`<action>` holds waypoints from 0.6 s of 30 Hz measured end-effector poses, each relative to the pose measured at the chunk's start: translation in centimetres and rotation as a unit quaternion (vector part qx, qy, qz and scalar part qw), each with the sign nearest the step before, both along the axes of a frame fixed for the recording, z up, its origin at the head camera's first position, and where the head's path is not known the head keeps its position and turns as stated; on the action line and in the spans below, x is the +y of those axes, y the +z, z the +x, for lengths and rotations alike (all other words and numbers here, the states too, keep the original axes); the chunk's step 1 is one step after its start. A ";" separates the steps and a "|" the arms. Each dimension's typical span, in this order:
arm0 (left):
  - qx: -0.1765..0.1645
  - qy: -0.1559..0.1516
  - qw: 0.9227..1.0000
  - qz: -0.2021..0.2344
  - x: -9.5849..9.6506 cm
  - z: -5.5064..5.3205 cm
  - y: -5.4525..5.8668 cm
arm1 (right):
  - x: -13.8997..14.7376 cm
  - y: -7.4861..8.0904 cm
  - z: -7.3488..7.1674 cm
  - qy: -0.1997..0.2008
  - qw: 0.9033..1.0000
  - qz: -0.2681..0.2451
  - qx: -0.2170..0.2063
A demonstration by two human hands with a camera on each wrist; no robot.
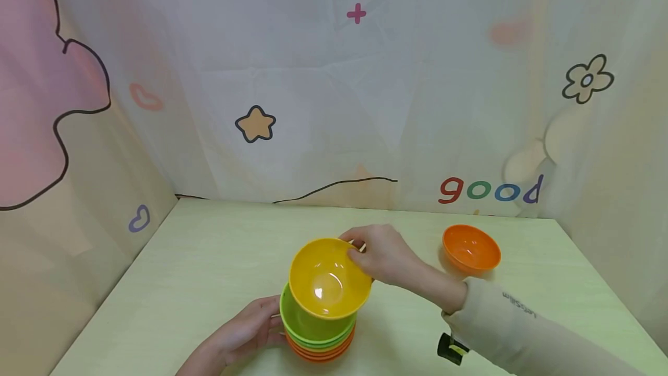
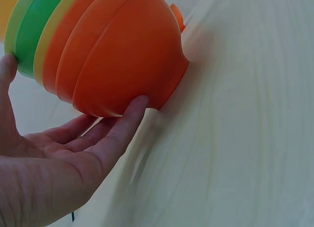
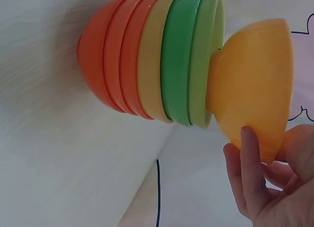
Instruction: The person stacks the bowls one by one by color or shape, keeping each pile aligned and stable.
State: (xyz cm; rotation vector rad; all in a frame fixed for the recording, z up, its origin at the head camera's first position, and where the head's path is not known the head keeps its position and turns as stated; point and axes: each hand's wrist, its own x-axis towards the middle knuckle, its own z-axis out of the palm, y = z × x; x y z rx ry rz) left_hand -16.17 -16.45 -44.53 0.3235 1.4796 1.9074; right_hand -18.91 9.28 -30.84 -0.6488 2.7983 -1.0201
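My right hand (image 1: 387,255) pinches the rim of a yellow bowl (image 1: 318,274), thumb on the inside and fingers beneath. That bowl is tilted over a stack of nested bowls, its foot at the mouth of the light green bowl (image 3: 202,65) on top. Below the light green one come a dark green bowl (image 3: 179,65), another yellow bowl (image 3: 151,60) and orange bowls (image 2: 127,60) at the bottom. My left hand (image 1: 254,325) rests against the stack's left side. Its fairly straight fingers touch the lowest orange bowl, while its thumb touches the green bowls.
A separate orange bowl (image 1: 471,248) stands upright on the pale table (image 1: 219,248), toward the back right. Behind the table hangs a printed curtain (image 1: 313,74), with more cloth at both sides. A dark object (image 1: 451,349) is by the right sleeve.
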 end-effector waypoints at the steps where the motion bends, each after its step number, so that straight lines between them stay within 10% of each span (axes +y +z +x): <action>1: 0.001 0.000 1.000 0.001 0.0 0.0 0.0 | -0.1 -0.1 0.0 0.002 1.000 -0.002 -0.002; 18: -0.005 0.003 1.000 0.005 0.0 0.1 0.0 | -1.0 -1.0 0.3 0.046 0.999 -0.009 -0.016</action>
